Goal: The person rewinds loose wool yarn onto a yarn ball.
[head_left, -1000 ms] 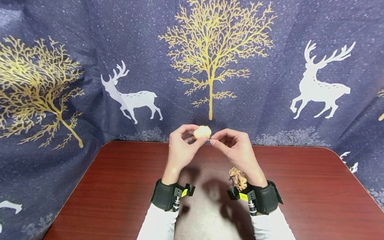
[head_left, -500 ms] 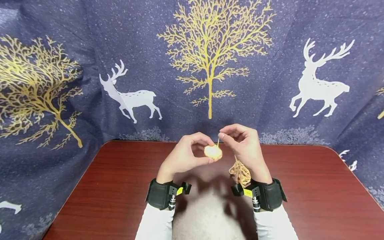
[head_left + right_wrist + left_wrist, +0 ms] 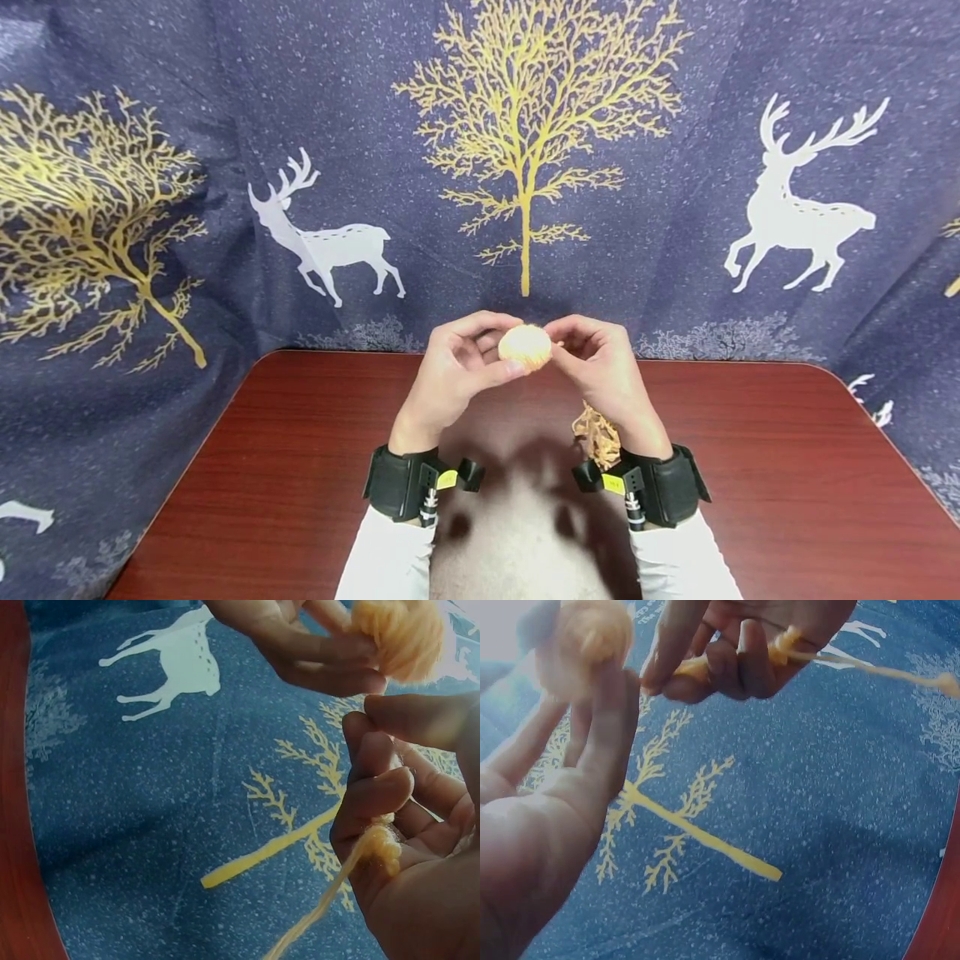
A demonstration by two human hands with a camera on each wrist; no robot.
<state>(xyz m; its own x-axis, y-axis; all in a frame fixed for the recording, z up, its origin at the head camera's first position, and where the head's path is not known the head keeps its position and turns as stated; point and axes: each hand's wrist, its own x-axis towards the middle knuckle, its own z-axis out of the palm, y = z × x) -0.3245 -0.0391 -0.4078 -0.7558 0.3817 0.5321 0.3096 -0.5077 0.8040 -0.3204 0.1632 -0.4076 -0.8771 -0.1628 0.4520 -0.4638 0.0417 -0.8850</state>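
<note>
A small pale-orange ball of yarn (image 3: 525, 347) is held up above the table's far edge. My left hand (image 3: 457, 362) grips it between thumb and fingers; the left wrist view shows the yarn ball (image 3: 592, 645) at upper left. Close to its right side, my right hand (image 3: 596, 358) pinches the yarn strand. A bunched bit of yarn (image 3: 382, 847) lies in the right palm, and a strand (image 3: 315, 911) runs down from it. Beneath the right wrist lies a loose tangle of the same yarn (image 3: 597, 437) on the table.
The reddish-brown table (image 3: 300, 467) has a greyish-white patch (image 3: 517, 550) at its near middle. Behind it hangs a dark blue cloth (image 3: 465, 167) printed with gold trees and white deer. Both wrists wear black camera straps (image 3: 401, 485).
The left hand and yarn ball went right and down, then back up and slightly left. The right hand rose with a taut strand, then came down beside the ball.
</note>
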